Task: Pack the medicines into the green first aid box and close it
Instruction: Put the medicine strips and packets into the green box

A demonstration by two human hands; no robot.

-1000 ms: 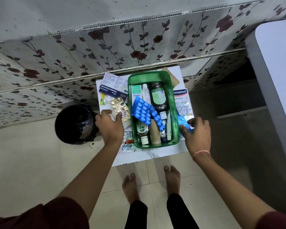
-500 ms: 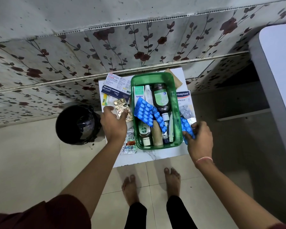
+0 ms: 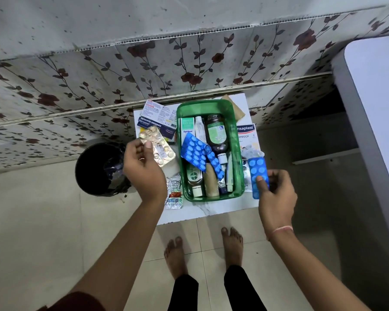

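Left fingers (image 3: 147,145) pinching gold blister strip (image 3: 158,147), right fingers (image 3: 259,179) pinching blue strip (image 3: 257,173), green box (image 3: 239,176) between

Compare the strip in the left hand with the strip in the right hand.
The gold blister strip in the left hand is wide and tilted; the blue blister strip in the right hand is narrower and nearly upright. Gold sits left of the green box, blue right. Both are outside it.

My left grip (image 3: 144,167) and right grip (image 3: 276,191) flank the green box (image 3: 239,140), its open top unblocked but crowded with bottles and blue strips, bare bench (image 3: 211,209) in front, black bin (image 3: 99,169) close left, wall right behind.
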